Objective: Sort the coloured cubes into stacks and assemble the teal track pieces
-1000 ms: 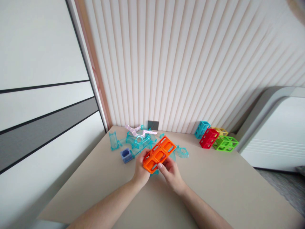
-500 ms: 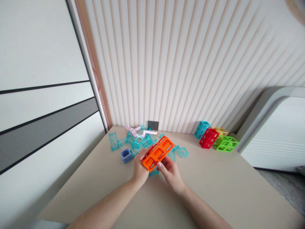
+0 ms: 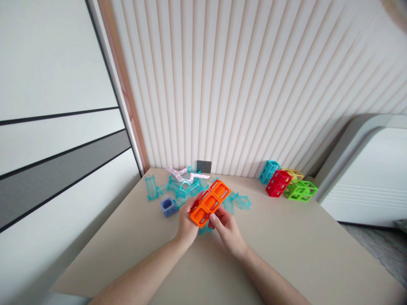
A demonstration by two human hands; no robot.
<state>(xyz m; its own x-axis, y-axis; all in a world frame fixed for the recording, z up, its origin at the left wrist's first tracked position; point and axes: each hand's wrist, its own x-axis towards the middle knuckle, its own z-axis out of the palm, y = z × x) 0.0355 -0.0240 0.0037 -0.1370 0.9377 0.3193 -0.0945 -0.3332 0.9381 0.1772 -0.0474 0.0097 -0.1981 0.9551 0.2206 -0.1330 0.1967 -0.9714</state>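
An orange block of magnetic building tiles (image 3: 210, 203), long with three window openings on its upper face, is held tilted above the table between both hands. My left hand (image 3: 188, 220) is closed round its lower left side, most of the fingers hidden behind it. From the lower right, my right hand (image 3: 226, 228) grips the edge, thumb in front and fingers curled underneath. Clear teal track pieces (image 3: 187, 187) lie behind and partly under the hands. Left of my left hand sits a blue cube with a round hole (image 3: 168, 206).
Pale lilac zigzag strips (image 3: 190, 175) lie near the wall below a dark socket (image 3: 204, 166). At the back right stand a blue block (image 3: 269, 172), a red block (image 3: 278, 184), a yellow block (image 3: 295, 174) and a green block (image 3: 301, 190). A white cabinet (image 3: 63, 178) borders the left.
The orange block has tilted very slightly in my hands. Both hands keep nearly the same place and grip.
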